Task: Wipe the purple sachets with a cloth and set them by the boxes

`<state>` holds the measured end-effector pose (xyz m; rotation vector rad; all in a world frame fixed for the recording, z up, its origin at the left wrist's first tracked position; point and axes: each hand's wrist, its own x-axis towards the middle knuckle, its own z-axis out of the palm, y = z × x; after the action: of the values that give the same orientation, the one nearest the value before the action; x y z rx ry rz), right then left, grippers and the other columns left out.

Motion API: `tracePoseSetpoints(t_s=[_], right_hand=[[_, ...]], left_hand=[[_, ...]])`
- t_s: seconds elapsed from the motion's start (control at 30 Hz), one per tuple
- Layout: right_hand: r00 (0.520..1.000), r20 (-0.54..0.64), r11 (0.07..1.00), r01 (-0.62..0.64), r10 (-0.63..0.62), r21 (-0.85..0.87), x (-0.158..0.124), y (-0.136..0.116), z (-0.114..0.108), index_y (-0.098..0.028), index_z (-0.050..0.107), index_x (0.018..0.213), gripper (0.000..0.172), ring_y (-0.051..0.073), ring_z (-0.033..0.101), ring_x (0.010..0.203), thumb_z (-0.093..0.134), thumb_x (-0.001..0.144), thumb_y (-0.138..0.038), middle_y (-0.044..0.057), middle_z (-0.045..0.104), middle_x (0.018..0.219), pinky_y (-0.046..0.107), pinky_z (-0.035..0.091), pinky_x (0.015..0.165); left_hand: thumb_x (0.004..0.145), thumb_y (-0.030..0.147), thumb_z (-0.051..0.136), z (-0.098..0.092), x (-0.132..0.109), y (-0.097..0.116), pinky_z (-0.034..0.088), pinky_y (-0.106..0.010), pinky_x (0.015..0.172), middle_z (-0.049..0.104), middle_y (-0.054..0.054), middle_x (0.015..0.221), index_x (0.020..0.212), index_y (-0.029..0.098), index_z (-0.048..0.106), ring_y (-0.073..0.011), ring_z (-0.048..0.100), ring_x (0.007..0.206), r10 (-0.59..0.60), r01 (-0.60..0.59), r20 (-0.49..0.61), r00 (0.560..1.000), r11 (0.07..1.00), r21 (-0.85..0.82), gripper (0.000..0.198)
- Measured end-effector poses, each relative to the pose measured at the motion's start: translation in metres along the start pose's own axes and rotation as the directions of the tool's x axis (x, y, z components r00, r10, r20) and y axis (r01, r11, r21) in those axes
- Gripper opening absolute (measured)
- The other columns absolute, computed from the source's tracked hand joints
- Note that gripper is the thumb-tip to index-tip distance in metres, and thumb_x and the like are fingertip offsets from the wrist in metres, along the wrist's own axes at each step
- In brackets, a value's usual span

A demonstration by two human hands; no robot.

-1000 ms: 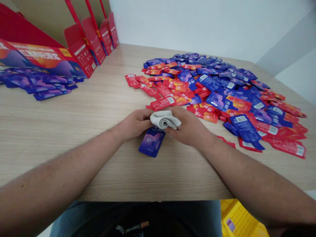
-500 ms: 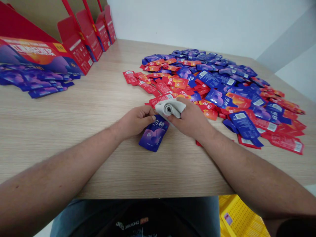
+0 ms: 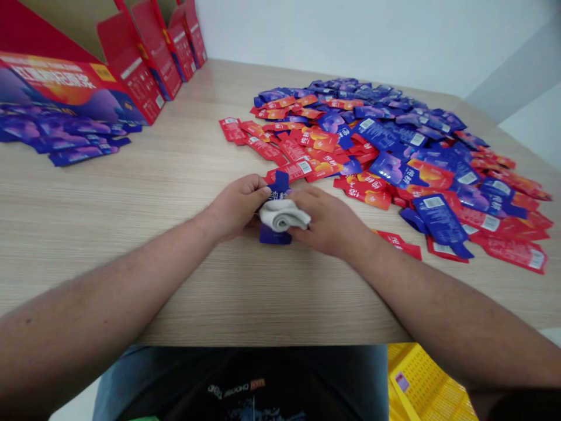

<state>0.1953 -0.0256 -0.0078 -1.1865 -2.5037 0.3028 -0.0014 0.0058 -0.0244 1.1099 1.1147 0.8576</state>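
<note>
At ten o'clock from the hands, a row of red cardboard display boxes (image 3: 140,58) stands along the far left of the light wood-grain laminate counter (image 3: 184,152), their lids folded up. The nearest box shows a glossy printed front in red, orange and purple, with a small yellow label and white Chinese lettering too blurred to read. Below it lies a loose, overlapping row of purple foil sachets (image 3: 56,140), flat and shiny.

At the middle of the counter, the left hand (image 3: 234,207) curls inward, its fingertips (image 3: 263,190) pressed against a blue foil sachet (image 3: 278,184). Bold white Chinese characters show on the sachet's upper end, and its lower end sticks out at (image 3: 274,235). A soft, rolled grey-white cloth (image 3: 284,215), its fabric looped into a thick coil, sits across the sachet's middle. The right hand (image 3: 326,225) presses in from the other side, its fingers (image 3: 298,216) on the cloth, so both hands close together around it.

At one to three o'clock spreads a wide heap of red and blue foil sachets (image 3: 385,146), many with white barcode panels. At five o'clock, below the counter's edge, sits a perforated yellow plastic crate (image 3: 421,380)
</note>
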Motion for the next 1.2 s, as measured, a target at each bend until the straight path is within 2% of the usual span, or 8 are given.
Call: tracePoseSetpoints(t_s=[0.07, 0.23, 0.37, 0.53, 0.7, 0.83, 1.0, 1.2], right_hand=[[0.995, -0.081, 0.998, -0.064, 0.063, -0.011, 0.000, 0.000, 0.000, -0.020, 0.063, 0.107, 0.022, 0.026, 0.061, 0.102, 0.066, 0.086, -0.025, 0.009, 0.068, 0.107, 0.035, 0.049, 0.083], [0.992, 0.097, 0.996, 0.089, -0.086, -0.030, -0.001, -0.005, 0.000, -0.020, 0.063, 0.112, 0.029, 0.025, 0.061, 0.097, 0.068, 0.084, -0.026, 0.009, 0.067, 0.110, 0.033, 0.048, 0.076], [0.998, -0.042, 0.997, -0.054, 0.052, -0.055, -0.002, -0.007, 0.000, -0.019, 0.063, 0.109, 0.025, 0.025, 0.061, 0.101, 0.067, 0.086, -0.027, 0.011, 0.067, 0.109, 0.033, 0.047, 0.078], [0.981, 0.146, 0.990, 0.134, -0.127, -0.037, -0.002, -0.010, 0.001, -0.020, 0.064, 0.112, 0.026, 0.024, 0.062, 0.096, 0.066, 0.088, -0.031, 0.010, 0.067, 0.109, 0.034, 0.048, 0.077], [0.999, -0.006, 0.998, -0.038, 0.038, -0.052, -0.001, -0.007, 0.001, -0.020, 0.063, 0.111, 0.027, 0.026, 0.061, 0.101, 0.068, 0.086, -0.029, 0.011, 0.067, 0.110, 0.034, 0.049, 0.080], [0.981, 0.158, 0.992, 0.119, -0.112, -0.039, -0.001, -0.008, 0.001, -0.020, 0.064, 0.110, 0.026, 0.025, 0.062, 0.096, 0.068, 0.087, -0.031, 0.010, 0.067, 0.108, 0.034, 0.049, 0.076], [0.998, -0.049, 0.999, -0.039, 0.038, -0.029, 0.001, 0.005, 0.000, -0.018, 0.063, 0.113, 0.028, 0.028, 0.061, 0.106, 0.066, 0.088, -0.029, 0.012, 0.068, 0.112, 0.038, 0.049, 0.086], [0.990, 0.107, 0.995, 0.095, -0.097, 0.027, 0.002, 0.012, -0.001, -0.021, 0.064, 0.111, 0.027, 0.024, 0.062, 0.100, 0.068, 0.084, -0.027, 0.009, 0.068, 0.109, 0.034, 0.049, 0.081]], left_hand=[[0.087, 0.024, 0.058, 0.000, 0.000, -0.001, 0.040, -0.023, 0.046, 0.055, 0.004, 0.061, 0.084, 0.022, 0.051, -0.0128, 0.052, 0.049, -0.025, 0.025, 0.000, 1.000, 1.000, -0.010, 0.008], [0.085, 0.025, 0.061, -0.002, 0.001, -0.003, 0.036, -0.021, 0.047, 0.053, 0.003, 0.062, 0.079, 0.020, 0.053, -0.0097, 0.046, 0.051, 0.070, -0.067, -0.018, 0.997, 0.990, 0.120, 0.011], [0.087, 0.025, 0.057, -0.001, 0.001, -0.002, 0.038, -0.024, 0.048, 0.053, 0.004, 0.061, 0.083, 0.023, 0.050, -0.0127, 0.049, 0.050, -0.011, 0.012, -0.025, 1.000, 0.999, 0.040, 0.009], [0.084, 0.025, 0.062, 0.000, 0.000, -0.002, 0.034, -0.023, 0.047, 0.050, 0.004, 0.060, 0.079, 0.021, 0.053, -0.0106, 0.044, 0.051, 0.062, -0.056, -0.051, 0.997, 0.992, 0.113, 0.012], [0.086, 0.025, 0.060, 0.002, -0.001, -0.001, 0.038, -0.025, 0.048, 0.052, 0.004, 0.061, 0.083, 0.023, 0.050, -0.0125, 0.048, 0.051, -0.009, 0.008, -0.047, 0.999, 1.000, -0.011, 0.011], [0.084, 0.025, 0.063, 0.001, -0.001, -0.001, 0.033, -0.023, 0.046, 0.051, 0.004, 0.061, 0.081, 0.022, 0.052, -0.0101, 0.044, 0.050, 0.058, -0.053, -0.073, 0.996, 0.996, 0.069, 0.012], [0.088, 0.022, 0.056, 0.004, -0.003, 0.004, 0.041, -0.025, 0.047, 0.054, 0.004, 0.061, 0.084, 0.023, 0.047, -0.0132, 0.052, 0.049, -0.038, 0.036, -0.045, 0.998, 0.999, -0.033, 0.010], [0.085, 0.021, 0.059, 0.005, -0.003, 0.007, 0.039, -0.023, 0.045, 0.050, 0.004, 0.060, 0.083, 0.022, 0.047, -0.0116, 0.049, 0.047, -0.010, 0.007, -0.071, 0.997, 0.999, -0.045, 0.012]])
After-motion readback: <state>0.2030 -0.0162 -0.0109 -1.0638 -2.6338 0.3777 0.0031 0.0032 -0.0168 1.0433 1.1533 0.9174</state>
